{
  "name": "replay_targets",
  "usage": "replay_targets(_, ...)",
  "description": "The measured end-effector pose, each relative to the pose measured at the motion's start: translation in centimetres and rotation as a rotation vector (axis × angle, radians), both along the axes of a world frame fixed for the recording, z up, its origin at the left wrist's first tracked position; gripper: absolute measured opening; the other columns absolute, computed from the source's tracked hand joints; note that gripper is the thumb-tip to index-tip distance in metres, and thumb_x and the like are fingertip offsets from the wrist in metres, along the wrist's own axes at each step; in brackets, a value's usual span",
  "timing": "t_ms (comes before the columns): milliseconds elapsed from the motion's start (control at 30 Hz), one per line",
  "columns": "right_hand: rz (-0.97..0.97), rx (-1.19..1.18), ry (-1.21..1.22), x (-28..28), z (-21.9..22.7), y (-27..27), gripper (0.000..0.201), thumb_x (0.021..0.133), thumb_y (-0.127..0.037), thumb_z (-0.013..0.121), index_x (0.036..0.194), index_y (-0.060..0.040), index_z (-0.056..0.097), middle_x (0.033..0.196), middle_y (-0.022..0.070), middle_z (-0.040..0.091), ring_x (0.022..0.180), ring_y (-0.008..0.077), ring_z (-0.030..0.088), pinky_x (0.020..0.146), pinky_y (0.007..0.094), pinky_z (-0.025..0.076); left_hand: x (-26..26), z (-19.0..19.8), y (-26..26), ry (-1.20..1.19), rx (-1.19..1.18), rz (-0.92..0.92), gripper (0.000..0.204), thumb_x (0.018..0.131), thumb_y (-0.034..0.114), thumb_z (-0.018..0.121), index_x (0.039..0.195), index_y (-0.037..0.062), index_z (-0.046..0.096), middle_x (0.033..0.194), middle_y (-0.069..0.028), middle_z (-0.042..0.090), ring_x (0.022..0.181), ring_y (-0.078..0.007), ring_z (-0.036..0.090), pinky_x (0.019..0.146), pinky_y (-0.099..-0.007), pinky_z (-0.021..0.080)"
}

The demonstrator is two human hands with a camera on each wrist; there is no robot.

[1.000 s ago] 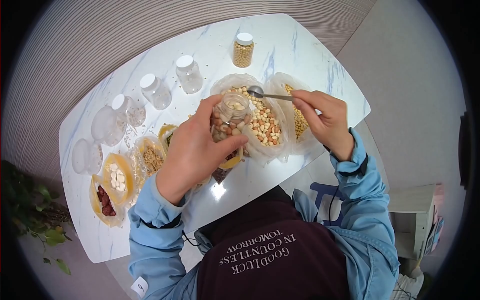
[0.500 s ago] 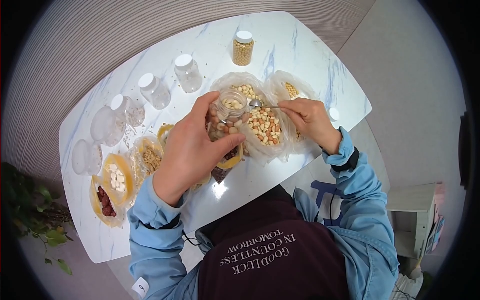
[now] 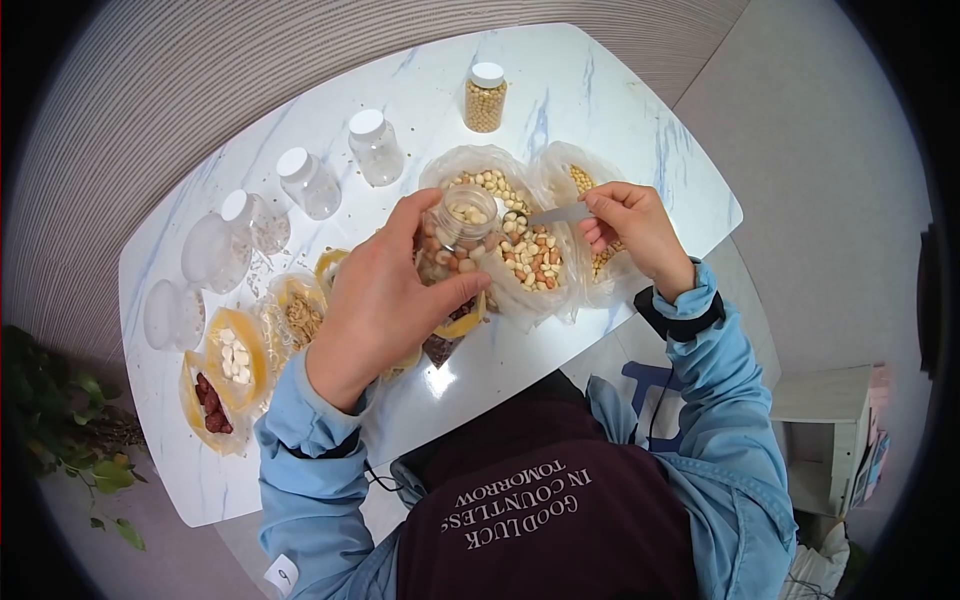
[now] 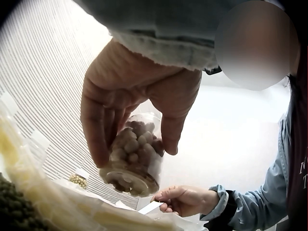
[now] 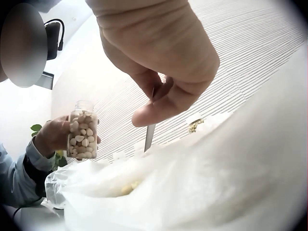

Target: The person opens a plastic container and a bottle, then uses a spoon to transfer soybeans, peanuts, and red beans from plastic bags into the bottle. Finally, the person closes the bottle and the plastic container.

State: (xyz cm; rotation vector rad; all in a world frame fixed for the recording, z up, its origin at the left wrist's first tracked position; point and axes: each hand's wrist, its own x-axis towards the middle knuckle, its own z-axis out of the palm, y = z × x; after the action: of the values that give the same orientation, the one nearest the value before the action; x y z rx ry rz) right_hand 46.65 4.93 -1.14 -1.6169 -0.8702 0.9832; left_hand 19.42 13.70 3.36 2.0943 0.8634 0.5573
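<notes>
The left hand (image 3: 385, 290) grips a clear, lidless jar (image 3: 462, 230) of peanuts, fingers on one side and thumb on the other; in the left wrist view this jar (image 4: 134, 154) hangs within the hand (image 4: 130, 96). Between thumb and fingers, the right hand (image 3: 640, 232) pinches the handle of a metal spoon (image 3: 560, 213). The spoon's bowl is down among the peanuts in an open plastic bag (image 3: 530, 255), right of the jar. In the right wrist view, the peanut jar (image 5: 83, 134) is upright and the spoon handle (image 5: 149, 137) points down from the fingers.
A bag of yellow beans (image 3: 582, 180) adjoins the peanut bag. Behind stand a lidded jar of beans (image 3: 486, 105) and lidded clear jars (image 3: 376, 150). Bags of white pieces (image 3: 235, 358), dark red pieces (image 3: 212, 405) and other dry foods lie at left on the marbled table (image 3: 640, 130).
The spoon moved from above the peanuts, first leftward toward the jar, then down into the peanuts, its handle now turned flat side up. The left hand and jar have barely moved.
</notes>
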Motion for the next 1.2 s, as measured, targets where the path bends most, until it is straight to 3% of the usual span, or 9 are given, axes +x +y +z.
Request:
replay_targets(33, -0.021, 0.006, 0.005, 0.1, 0.2, -0.1, 0.018, 0.093, -0.013, 0.055, 0.098, 0.0032, 0.063, 0.072, 0.0076, 0.066, 0.054, 0.0105, 0.06, 0.051, 0.0205, 0.051, 0.0, 0.0, 0.0, 0.001, -0.005, -0.003, 0.065, 0.071, 0.011, 0.078, 0.127, 0.0038, 0.046, 0.101, -0.01, 0.064, 0.086, -0.0153, 0.064, 0.071, -0.0273, 0.053)
replay_targets(133, -0.048, 0.088, 0.08, 0.6, 0.9, -0.3, 0.018, 0.093, -0.013, 0.054, 0.099, 0.002, 0.063, 0.072, 0.0081, 0.067, 0.054, 0.0106, 0.062, 0.051, 0.0201, 0.052, -0.1, 0.0, 0.1, -0.001, 0.051, -0.028, 0.068, 0.07, 0.025, 0.077, 0.125, 0.0023, 0.045, 0.096, -0.0208, 0.065, 0.087, -0.0351, 0.065, 0.075, -0.0386, 0.051)
replay_targets(433, -0.011, 0.396, 0.031, -0.7, 5.1, -1.7, 0.02, 0.093, -0.012, 0.055, 0.101, 0.0036, 0.063, 0.075, 0.0104, 0.067, 0.058, 0.0127, 0.063, 0.055, 0.0218, 0.053, 0.0, 0.0, -0.1, 0.101, 0.077, -0.036, 0.07, 0.07, 0.03, 0.077, 0.125, -0.0003, 0.045, 0.096, -0.0223, 0.065, 0.088, -0.0359, 0.064, 0.076, -0.0391, 0.051)
replay_targets(533, 0.024, 0.445, -0.012, -1.9, 6.1, -2.2, 0.02, 0.093, -0.011, 0.054, 0.102, 0.0034, 0.064, 0.075, 0.0106, 0.067, 0.059, 0.0132, 0.064, 0.056, 0.022, 0.054, 0.0, 0.1, -0.2, 0.126, 0.073, -0.018, 0.072, 0.068, 0.025, 0.081, 0.126, 0.0008, 0.046, 0.098, -0.018, 0.067, 0.086, -0.0262, 0.067, 0.077, -0.0326, 0.052)
replay_targets(633, 0.048, 0.505, -0.224, -3.5, 6.1, -2.6, 0.019, 0.092, -0.011, 0.056, 0.102, 0.0027, 0.065, 0.077, 0.0112, 0.068, 0.061, 0.0136, 0.064, 0.057, 0.0222, 0.054, 0.1, 0.2, -0.3, 0.119, 0.06, -0.052, 0.07, 0.071, 0.03, 0.077, 0.125, -0.0018, 0.045, 0.094, -0.023, 0.065, 0.086, -0.0363, 0.065, 0.075, -0.0391, 0.051)
replay_targets(800, 0.147, 0.64, -0.971, -5.6, 6.6, -4.0, 0.022, 0.079, 0.0, 0.065, 0.1, 0.0032, 0.067, 0.073, 0.0122, 0.066, 0.059, 0.0174, 0.064, 0.053, 0.0265, 0.049, 0.1, 0.1, -0.3, 0.081, 0.017, -0.064, 0.071, 0.071, 0.03, 0.077, 0.124, -0.0033, 0.045, 0.092, -0.0242, 0.065, 0.085, -0.0362, 0.065, 0.074, -0.0387, 0.052)
replay_targets(900, 0.225, 0.868, -1.125, -6.0, 6.9, -3.9, 0.022, 0.074, 0.004, 0.067, 0.096, 0.0026, 0.068, 0.072, 0.0122, 0.065, 0.058, 0.0198, 0.062, 0.051, 0.0283, 0.047, 0.1, -0.1, -0.2, 0.067, 0.007, -0.071, 0.071, 0.071, 0.031, 0.077, 0.124, -0.0036, 0.045, 0.092, -0.0246, 0.065, 0.085, -0.0364, 0.065, 0.073, -0.0387, 0.052)
replay_targets(1033, 0.051, 0.825, -1.13, -5.5, 6.4, -3.9, 0.021, 0.074, 0.004, 0.067, 0.095, 0.0022, 0.068, 0.07, 0.0107, 0.064, 0.059, 0.0181, 0.062, 0.051, 0.0261, 0.046, 0.1, -0.1, -0.2, 0.069, 0.006, -0.08, 0.07, 0.073, 0.026, 0.076, 0.127, -0.0018, 0.041, 0.096, -0.0243, 0.064, 0.088, -0.0366, 0.065, 0.075, -0.039, 0.051)
replay_targets(1200, -0.04, 0.666, -0.955, -3.9, 3.8, -2.7, 0.016, 0.081, -0.002, 0.066, 0.096, -0.0002, 0.069, 0.071, 0.0114, 0.066, 0.058, 0.0157, 0.061, 0.052, 0.0238, 0.046, 0.2, -1.0, 0.0, -0.236, -0.047, -0.058, 0.067, 0.075, 0.012, 0.073, 0.13, 0.0025, 0.036, 0.106, -0.0206, 0.061, 0.096, -0.0327, 0.063, 0.078, -0.037, 0.051)
